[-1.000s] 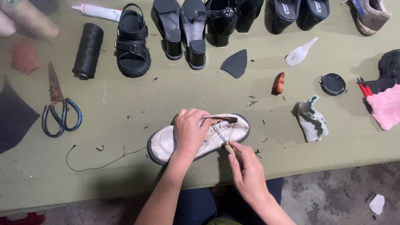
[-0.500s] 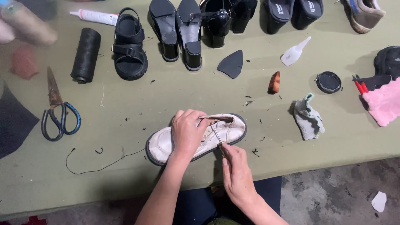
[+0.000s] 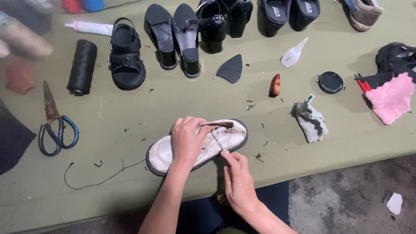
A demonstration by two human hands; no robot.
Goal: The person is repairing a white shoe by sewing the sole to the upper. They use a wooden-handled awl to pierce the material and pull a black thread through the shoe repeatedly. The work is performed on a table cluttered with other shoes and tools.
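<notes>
Right hand (image 3: 237, 175) had crept closer along the white shoe (image 3: 197, 145), pinching a thin awl; left hand (image 3: 187, 139) clamped its middle. Light, soft shoe, probably best pinned mid-sole.

Scuffed white leather shoe (image 3: 197, 145), matt

A white shoe (image 3: 197, 147) with a dark sole lies on olive-green cloth (image 3: 173, 104).

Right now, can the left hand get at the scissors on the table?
Probably yes. The left hand presses the white shoe; only bare cloth and a loose thread lie between it and the scissors.
</notes>
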